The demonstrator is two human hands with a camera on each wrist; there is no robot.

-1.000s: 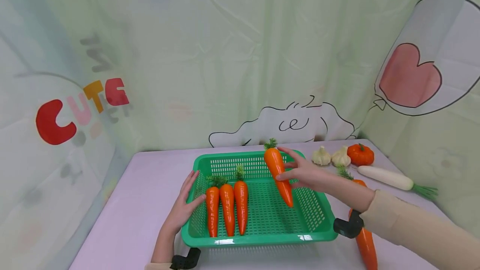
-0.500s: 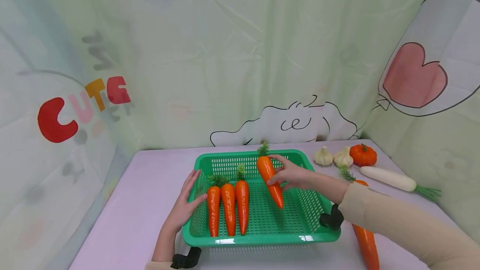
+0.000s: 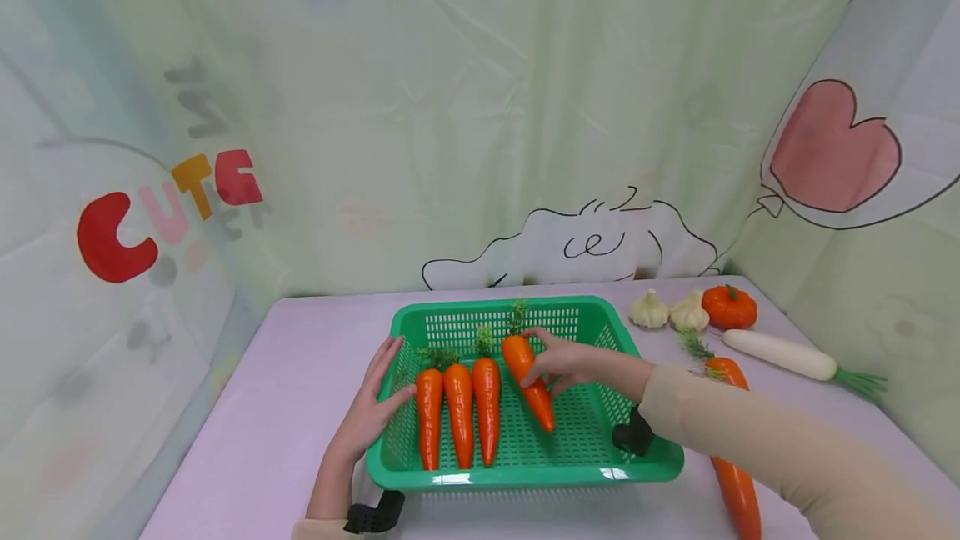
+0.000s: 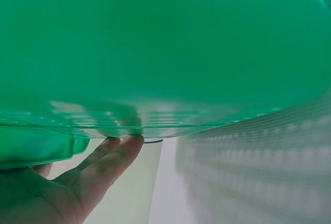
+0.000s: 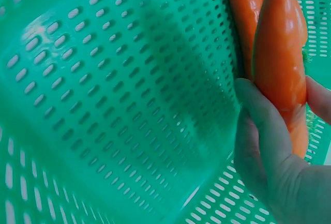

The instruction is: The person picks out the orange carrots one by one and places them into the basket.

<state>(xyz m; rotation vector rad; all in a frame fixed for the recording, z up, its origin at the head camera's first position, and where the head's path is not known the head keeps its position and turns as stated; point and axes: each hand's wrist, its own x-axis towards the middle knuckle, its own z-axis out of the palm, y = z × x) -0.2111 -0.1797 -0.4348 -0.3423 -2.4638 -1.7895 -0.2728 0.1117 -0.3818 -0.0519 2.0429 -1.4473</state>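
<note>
My right hand [image 3: 564, 363] holds an orange carrot [image 3: 534, 394] with a green top inside the green plastic basket [image 3: 630, 476]. The carrot tilts, tip toward the front, just right of three carrots lying side by side [image 3: 487, 419] in the basket's left half. In the right wrist view, thumb and fingers pinch this carrot [image 5: 279, 53] from both sides, over the slotted basket floor [image 5: 129, 110]. At the basket's left side rests my left hand [image 3: 371, 407], its fingers straight along the outer wall and the thumb over the rim. The left wrist view shows its fingertips [image 4: 132, 144] right at the basket wall.
Right of the basket another carrot [image 3: 735, 490] lies on the pale table [image 3: 262, 407], partly behind my right sleeve. Two garlic bulbs [image 3: 649, 309], a small orange pumpkin [image 3: 729, 307] and a white radish [image 3: 780, 354] lie at the back right. A printed curtain [image 3: 360, 148] stands behind.
My right hand has carried the carrot left and down, from the basket's right half to beside the three carrots. The left hand stays at the rim.
</note>
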